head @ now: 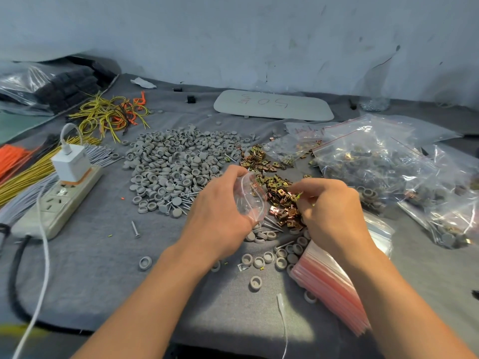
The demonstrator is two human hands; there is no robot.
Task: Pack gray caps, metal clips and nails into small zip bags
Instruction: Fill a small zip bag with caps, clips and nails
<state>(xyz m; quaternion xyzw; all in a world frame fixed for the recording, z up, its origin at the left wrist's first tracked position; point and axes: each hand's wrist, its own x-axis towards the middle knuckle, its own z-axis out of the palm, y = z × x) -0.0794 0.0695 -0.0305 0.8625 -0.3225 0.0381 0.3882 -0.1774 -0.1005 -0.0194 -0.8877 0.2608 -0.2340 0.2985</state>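
Grips with the left hand point(220, 211) a small clear zip bag point(250, 198) with a red seal strip, fingers curled round it, their tips hidden behind the plastic. Red strip on the side toward the clips. Contents of the bag hard to make out because of glare.

Bends the fingers of the right hand point(329, 211) down into the pile of brass-coloured square metal clips point(280, 195). Fingertips covered by the back of the hand, so cannot tell whether grasping a clip or only touching.

Beyond the left hand, on the gray cloth bench point(103, 268), a wide heap of round gray plastic caps point(176, 161); at its near edge some gray nails point(189, 200), partly buried under caps.

Under the right wrist, a stack of empty zip bags point(334, 281) with pink-red strips, partly hidden by the forearm.

At the right, large clear bags of packed parts point(375, 161), cut off by the frame edge, contents blurred by reflections.

At the left, a beige power strip point(57, 203) with a white charger point(71, 164) plugged in, beside yellow and orange wires point(108, 115).
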